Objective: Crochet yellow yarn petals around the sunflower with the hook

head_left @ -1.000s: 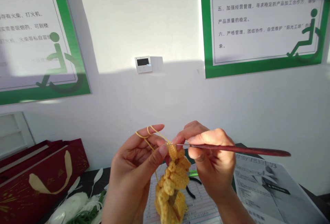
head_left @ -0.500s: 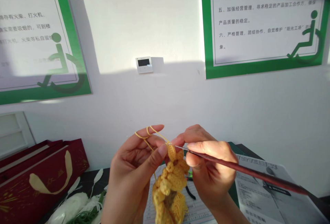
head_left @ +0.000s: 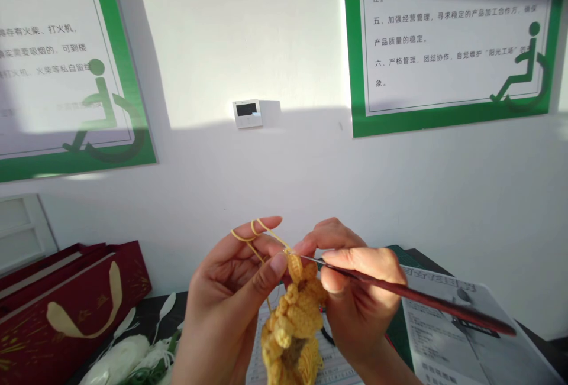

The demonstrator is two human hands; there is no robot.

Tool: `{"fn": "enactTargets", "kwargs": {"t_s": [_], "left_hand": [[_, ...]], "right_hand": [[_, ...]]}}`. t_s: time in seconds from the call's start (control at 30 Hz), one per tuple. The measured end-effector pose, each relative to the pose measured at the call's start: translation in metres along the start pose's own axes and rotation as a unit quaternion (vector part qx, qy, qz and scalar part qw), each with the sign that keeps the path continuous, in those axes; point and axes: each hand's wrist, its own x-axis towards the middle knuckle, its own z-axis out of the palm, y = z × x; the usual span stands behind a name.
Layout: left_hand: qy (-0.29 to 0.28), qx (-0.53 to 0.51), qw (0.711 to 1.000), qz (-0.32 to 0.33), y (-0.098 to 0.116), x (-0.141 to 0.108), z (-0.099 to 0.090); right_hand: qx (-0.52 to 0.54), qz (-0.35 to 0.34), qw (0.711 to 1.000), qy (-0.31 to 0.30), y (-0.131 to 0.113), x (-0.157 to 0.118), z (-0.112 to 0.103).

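Yellow crochet work [head_left: 298, 311] hangs below my two hands, bumpy and folded, with a bundle of loose yellow strands [head_left: 310, 361] at its bottom. My left hand [head_left: 237, 281] pinches its top edge between thumb and fingers. Yellow yarn [head_left: 273, 233] loops around the raised left index finger and runs to the stitch. In my right hand [head_left: 361, 278] is a crochet hook [head_left: 421, 299] with a long dark red handle, gripped like a pen. Its thin metal end meets the top of the work; the very tip is hard to make out. The right index finger reaches close to that stitch.
Dark red gift bags [head_left: 89, 314] stand at the left. White and green yarn [head_left: 119, 361] lies beside them. Printed sheets [head_left: 444, 337] and a green mat [head_left: 399, 326] are on the dark table. Behind is a white wall with a small panel [head_left: 247, 114] and green-framed posters [head_left: 448, 125].
The hook's handle end has shifted slightly left, and the crochet work has turned a little. Both hands keep nearly the same place and grip. The whole view has moved slightly.
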Motion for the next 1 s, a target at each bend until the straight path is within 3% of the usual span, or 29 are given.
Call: {"fn": "enactTargets", "kwargs": {"t_s": [0.23,0.57,0.83,1.0], "left_hand": [[0.01,-0.018,1.0,-0.009,0.001,-0.002,0.002],[-0.007,-0.022,1.0,-0.004,0.001,-0.002,-0.001],[0.022,-0.007,1.0,-0.01,0.001,-0.002,0.001],[0.035,-0.006,0.999,-0.004,0.0,-0.004,0.005]], "right_hand": [[-0.038,-0.075,0.996,-0.004,0.001,0.003,0.003],[0.0,-0.077,0.996,0.039,0.006,-0.005,0.006],[-0.029,-0.076,0.996,-0.027,-0.001,0.003,-0.001],[-0.036,-0.068,0.996,-0.036,-0.002,0.005,-0.002]]}}
